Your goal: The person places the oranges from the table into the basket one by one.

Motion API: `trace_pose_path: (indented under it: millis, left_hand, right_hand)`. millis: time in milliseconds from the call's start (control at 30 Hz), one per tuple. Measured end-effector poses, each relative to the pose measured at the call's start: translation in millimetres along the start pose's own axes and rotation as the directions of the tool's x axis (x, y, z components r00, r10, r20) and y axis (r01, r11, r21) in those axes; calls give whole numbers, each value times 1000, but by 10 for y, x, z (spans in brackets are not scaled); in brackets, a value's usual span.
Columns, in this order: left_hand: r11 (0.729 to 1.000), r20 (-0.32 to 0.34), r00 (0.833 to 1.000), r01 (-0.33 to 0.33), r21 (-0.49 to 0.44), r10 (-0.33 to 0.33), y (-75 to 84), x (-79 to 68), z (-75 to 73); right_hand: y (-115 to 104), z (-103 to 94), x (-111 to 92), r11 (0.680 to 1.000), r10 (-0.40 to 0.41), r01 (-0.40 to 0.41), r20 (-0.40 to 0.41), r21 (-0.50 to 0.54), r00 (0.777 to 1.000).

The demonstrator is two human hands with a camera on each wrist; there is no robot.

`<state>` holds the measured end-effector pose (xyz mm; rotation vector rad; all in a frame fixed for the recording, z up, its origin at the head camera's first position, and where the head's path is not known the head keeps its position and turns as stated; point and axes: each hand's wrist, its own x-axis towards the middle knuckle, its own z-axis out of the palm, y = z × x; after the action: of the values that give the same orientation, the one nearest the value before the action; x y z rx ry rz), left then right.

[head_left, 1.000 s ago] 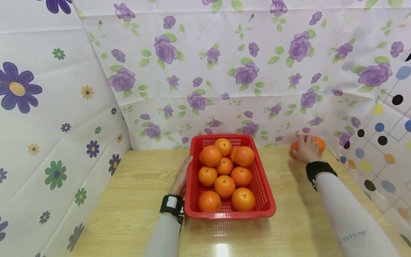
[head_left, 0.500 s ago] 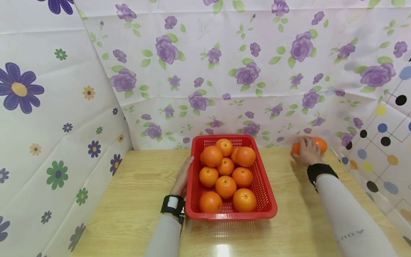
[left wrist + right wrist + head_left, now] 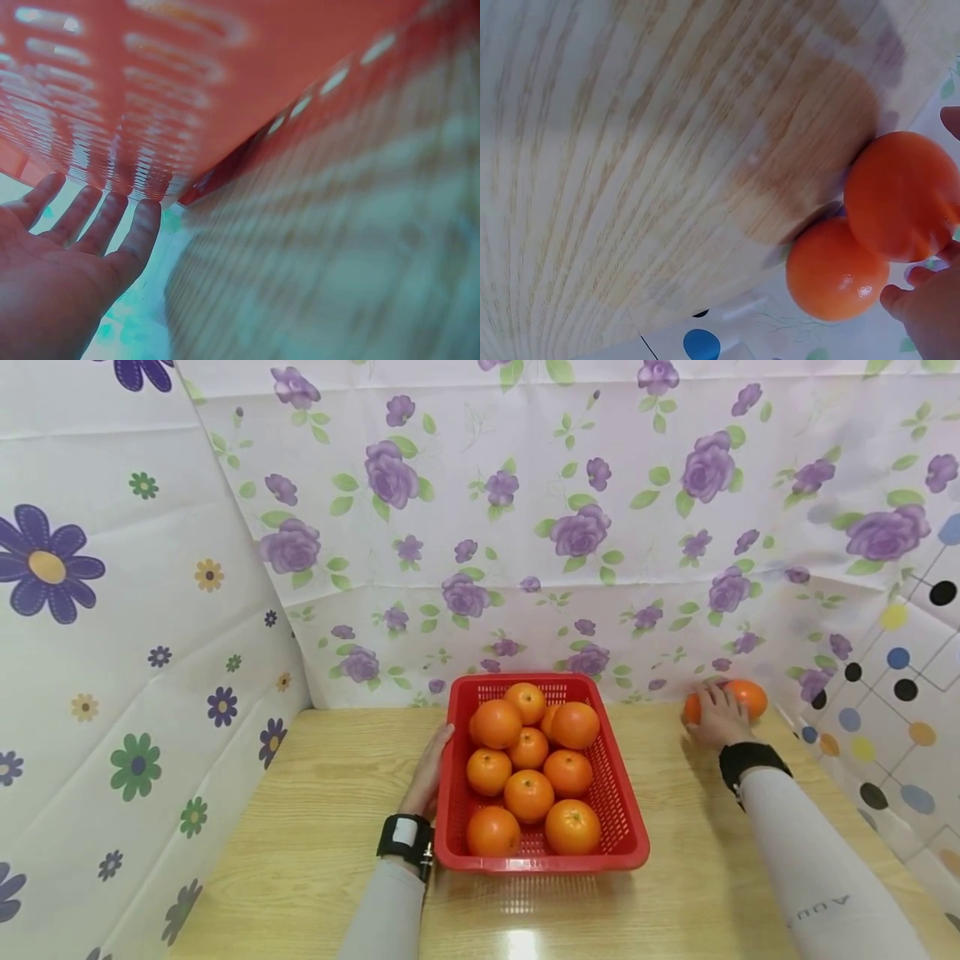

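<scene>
Several oranges (image 3: 528,797) lie heaped in a red plastic basket (image 3: 617,760) with slotted walls. My left hand (image 3: 427,770) rests against the basket's left wall; in the left wrist view its straight, spread fingers (image 3: 112,217) touch the slotted side. Far to the right, my right hand (image 3: 720,717) grips an orange (image 3: 900,196) that stands on the table by the back wall. Thumb and fingers lie on opposite sides of it in the right wrist view, where they are partly cut off. A second orange (image 3: 832,270) touches the gripped one.
The wooden table (image 3: 330,843) ends at a back wall hung with a purple-flowered cloth (image 3: 465,527). A daisy-print cloth (image 3: 150,693) closes off the left side, and a dotted cloth (image 3: 885,752) the right.
The right hand's fingers have settled slightly lower over the orange by the back wall. The left hand and the basket stay in place; the view has shifted a little.
</scene>
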<state>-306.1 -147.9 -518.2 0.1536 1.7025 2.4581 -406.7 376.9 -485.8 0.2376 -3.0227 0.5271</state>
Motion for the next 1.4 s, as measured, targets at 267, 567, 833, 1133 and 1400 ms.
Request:
trace_pose_path:
  millis: [267, 567, 833, 1133, 1400]
  left_hand:
    - [1000, 10, 1000, -7, 2, 7, 14, 22, 0]
    - [1000, -18, 1000, -25, 11, 25, 11, 43, 11]
    - [999, -15, 999, -33, 26, 34, 51, 35, 20]
    - [999, -19, 999, -36, 8, 37, 26, 39, 11]
    - [1000, -9, 1000, -19, -3, 19, -15, 15, -5]
  right_hand:
    - [-2, 39, -3, 999, -16, 18, -53, 27, 998]
    - [-56, 39, -43, 995, 70, -70, -7, 69, 997]
    - [-31, 57, -24, 992, 100, -99, -2, 81, 995]
    - [-20, 100, -52, 991, 105, -104, -9, 89, 994]
    - [-61, 80, -112, 988, 107, -105, -8, 116, 994]
